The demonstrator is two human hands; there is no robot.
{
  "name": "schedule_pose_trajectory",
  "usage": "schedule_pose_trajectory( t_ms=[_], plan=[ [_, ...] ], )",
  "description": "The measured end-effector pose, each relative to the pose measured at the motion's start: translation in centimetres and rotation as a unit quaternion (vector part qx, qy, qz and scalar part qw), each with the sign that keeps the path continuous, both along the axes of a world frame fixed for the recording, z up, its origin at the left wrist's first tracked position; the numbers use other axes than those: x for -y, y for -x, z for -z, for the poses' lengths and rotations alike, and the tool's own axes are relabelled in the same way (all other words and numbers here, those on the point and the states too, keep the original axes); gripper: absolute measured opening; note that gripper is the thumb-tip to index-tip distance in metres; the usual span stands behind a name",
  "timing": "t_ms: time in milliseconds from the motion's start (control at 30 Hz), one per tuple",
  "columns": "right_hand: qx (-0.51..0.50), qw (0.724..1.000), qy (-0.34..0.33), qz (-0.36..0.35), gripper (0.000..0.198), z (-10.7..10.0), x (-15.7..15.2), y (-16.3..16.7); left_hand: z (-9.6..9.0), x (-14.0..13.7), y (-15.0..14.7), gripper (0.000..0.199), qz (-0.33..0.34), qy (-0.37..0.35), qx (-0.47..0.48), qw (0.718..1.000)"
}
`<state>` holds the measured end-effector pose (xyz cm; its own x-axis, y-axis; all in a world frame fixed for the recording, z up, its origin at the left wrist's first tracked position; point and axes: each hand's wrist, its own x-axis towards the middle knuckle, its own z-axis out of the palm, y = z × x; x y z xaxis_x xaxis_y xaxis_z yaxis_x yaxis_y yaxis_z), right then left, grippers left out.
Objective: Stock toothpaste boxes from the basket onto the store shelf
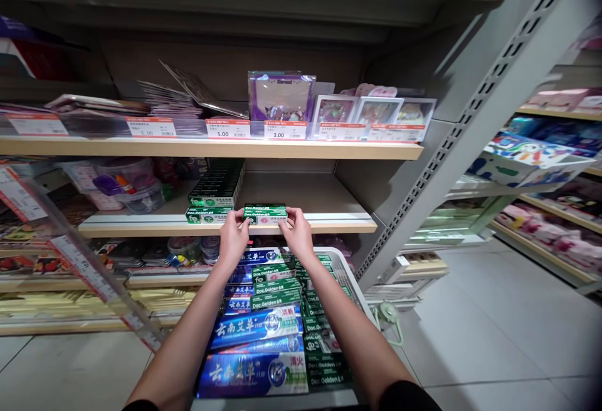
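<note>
My left hand [234,234] and my right hand [298,233] grip the two ends of a small stack of green and white toothpaste boxes [264,215] at the front edge of the middle shelf [324,226]. Just left of my left hand, rows of similar green boxes [209,201] stand two layers high and run back into the shelf. Below my forearms is a light grey basket [350,270]. Inside it lie blue toothpaste boxes [254,373] on the left and more green boxes [324,361] on the right.
Above, a shelf [226,147] with price tags holds flat packets and framed items [282,97]. Clear plastic tubs [126,179] stand at the left. A slanted price-tag strip [84,266] crosses the left side. A slotted metal upright [451,135] rises at the right, beside tiled floor [493,310].
</note>
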<state>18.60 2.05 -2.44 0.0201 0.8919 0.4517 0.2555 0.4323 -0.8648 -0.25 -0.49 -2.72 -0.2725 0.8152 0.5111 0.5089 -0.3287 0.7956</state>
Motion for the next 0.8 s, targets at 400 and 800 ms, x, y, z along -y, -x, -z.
schedule_pose_trajectory(
  t_ms=[400,800],
  plan=[
    [0.054,0.997,-0.042,0.043,0.035,0.4,-1.7,0.8,-0.3,-1.3,-1.4,0.022,-0.084,-0.006,-0.087,0.993],
    [0.045,0.998,-0.032,0.034,0.041,0.7,-1.6,0.8,-0.5,-0.8,-1.3,0.039,-0.05,-0.006,-0.095,0.994]
  ],
)
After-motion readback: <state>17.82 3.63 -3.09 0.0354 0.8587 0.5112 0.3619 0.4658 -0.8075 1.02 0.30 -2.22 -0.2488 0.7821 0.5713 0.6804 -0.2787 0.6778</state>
